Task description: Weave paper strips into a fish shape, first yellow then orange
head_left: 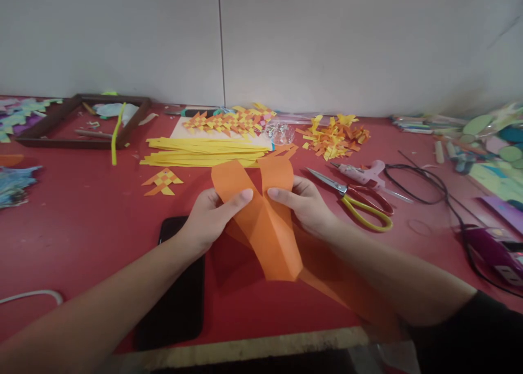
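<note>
A red desk (93, 227) with a pale front edge (261, 347) carries everything. A dark phone (180, 298) lies close to that edge, with a small checkered paper fish (164, 182) beyond it. Toward the back lie a brown frame (67, 143), long yellow strips (196, 159) and a heap of orange and yellow scraps (337, 139). Scissors (346, 189) lie on the right, just beside a pink glue gun (363, 172), near a looping black cord (448, 196) and a magenta device (490, 254). A white cable (35, 294) curves at the left.

Plain orange, this paper (272, 243)! Red worktop (90, 221), yellow strips (204, 159), orange-and-yellow checked fish (164, 181), red-and-yellow-handled scissors (342, 189), pink glue gun (362, 173), black phone (182, 308).
</note>
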A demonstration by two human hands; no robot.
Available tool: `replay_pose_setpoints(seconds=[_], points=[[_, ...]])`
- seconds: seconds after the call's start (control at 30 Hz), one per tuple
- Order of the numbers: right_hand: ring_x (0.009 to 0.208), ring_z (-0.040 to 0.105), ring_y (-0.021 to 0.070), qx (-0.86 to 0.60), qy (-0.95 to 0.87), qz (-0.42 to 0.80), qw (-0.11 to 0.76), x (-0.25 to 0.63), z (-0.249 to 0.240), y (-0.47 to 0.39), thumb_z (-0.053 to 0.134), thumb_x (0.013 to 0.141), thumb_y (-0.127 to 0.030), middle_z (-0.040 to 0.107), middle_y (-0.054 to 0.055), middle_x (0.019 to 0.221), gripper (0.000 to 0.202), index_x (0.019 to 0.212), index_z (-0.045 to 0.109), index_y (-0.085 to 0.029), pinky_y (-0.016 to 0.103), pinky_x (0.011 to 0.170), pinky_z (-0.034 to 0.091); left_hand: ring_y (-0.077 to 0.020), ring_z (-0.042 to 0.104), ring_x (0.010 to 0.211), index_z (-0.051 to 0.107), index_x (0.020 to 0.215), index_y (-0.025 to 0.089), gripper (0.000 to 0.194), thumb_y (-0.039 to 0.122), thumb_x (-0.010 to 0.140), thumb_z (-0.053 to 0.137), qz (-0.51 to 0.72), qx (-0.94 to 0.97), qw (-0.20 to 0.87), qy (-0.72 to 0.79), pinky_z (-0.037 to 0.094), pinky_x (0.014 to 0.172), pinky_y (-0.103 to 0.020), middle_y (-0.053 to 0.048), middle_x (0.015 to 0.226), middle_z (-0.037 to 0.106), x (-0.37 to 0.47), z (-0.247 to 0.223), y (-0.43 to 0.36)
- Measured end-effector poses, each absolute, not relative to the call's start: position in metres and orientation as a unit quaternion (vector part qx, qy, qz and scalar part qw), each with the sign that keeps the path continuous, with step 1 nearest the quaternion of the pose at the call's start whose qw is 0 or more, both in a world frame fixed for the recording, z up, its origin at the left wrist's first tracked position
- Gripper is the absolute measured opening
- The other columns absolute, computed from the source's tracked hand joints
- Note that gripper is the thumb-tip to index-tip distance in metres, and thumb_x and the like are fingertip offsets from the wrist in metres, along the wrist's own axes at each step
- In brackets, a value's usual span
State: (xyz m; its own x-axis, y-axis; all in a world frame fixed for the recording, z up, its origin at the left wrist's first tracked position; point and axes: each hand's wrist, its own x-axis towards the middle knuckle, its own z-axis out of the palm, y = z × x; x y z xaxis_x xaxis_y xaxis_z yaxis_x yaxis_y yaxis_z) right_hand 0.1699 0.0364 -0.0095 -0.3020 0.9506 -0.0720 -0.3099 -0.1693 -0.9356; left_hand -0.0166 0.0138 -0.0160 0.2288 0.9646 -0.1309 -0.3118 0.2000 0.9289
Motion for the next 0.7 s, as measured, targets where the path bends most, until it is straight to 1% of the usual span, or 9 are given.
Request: replay_pose_setpoints(seconds=[0.07,0.17,0.37,0.6,0.7], points=[[0.07,0.07,0.0145,-0.36,-0.442,0.673,0.472,0.1698,-0.0094,0.0365,0.081,0.071,-0.03,0.076,0.001,0.082,0.013,0.081,0.075,-0.022,0.027,0.066,0.058,-0.0215,0.073,0.084,0.074,0.092,0.015,0.027,0.038,0.078,0.075,0.453,0.429,0.69,0.368,0.058,0.074,-0.029,-0.008,0.096,0.077,-0.0171,-0.0146,0.0127],[0.072,0.07,0.0154,-0.353,-0.45,0.669,0.475,0.1705,-0.0083,0.0357,0.08,0.073,-0.03,0.076,0.002,0.084,0.014,0.082,0.075,-0.022,0.028,0.068,0.058,-0.0185,0.072,0.084,0.075,0.094,0.016,0.025,0.033,0.075,0.078,0.425,0.461,0.688,0.365,0.058,0.074,-0.025,-0.007,0.099,0.077,-0.0165,-0.0115,0.0114],[0.068,0.07,0.0164,-0.352,-0.471,0.692,0.418,0.1719,-0.0079,0.0325,0.082,0.069,-0.03,0.076,0.003,0.084,0.017,0.082,0.075,-0.021,0.031,0.066,0.058,-0.0155,0.071,0.081,0.076,0.09,0.018,0.019,0.031,0.076,0.077,0.459,0.456,0.657,0.387,0.057,0.073,-0.022,-0.004,0.092,0.078,-0.0148,-0.0126,0.0126],[0.068,0.069,0.0159,-0.364,-0.464,0.67,0.45,0.1709,-0.0099,0.0333,0.081,0.07,-0.029,0.075,0.001,0.081,0.015,0.08,0.074,-0.022,0.031,0.066,0.057,-0.0142,0.071,0.078,0.075,0.083,0.019,0.013,0.03,0.076,0.078,0.484,0.435,0.651,0.391,0.057,0.07,-0.021,-0.002,0.087,0.078,-0.0156,-0.0162,0.0128],[0.067,0.068,0.0145,-0.37,-0.456,0.663,0.465,0.1706,-0.0106,0.0353,0.082,0.069,-0.03,0.075,0.0,0.079,0.015,0.079,0.074,-0.022,0.029,0.065,0.057,-0.0167,0.072,0.079,0.075,0.087,0.018,0.018,0.035,0.081,0.073,0.468,0.44,0.668,0.377,0.057,0.071,-0.024,-0.003,0.089,0.078,-0.0165,-0.0158,0.0119]])
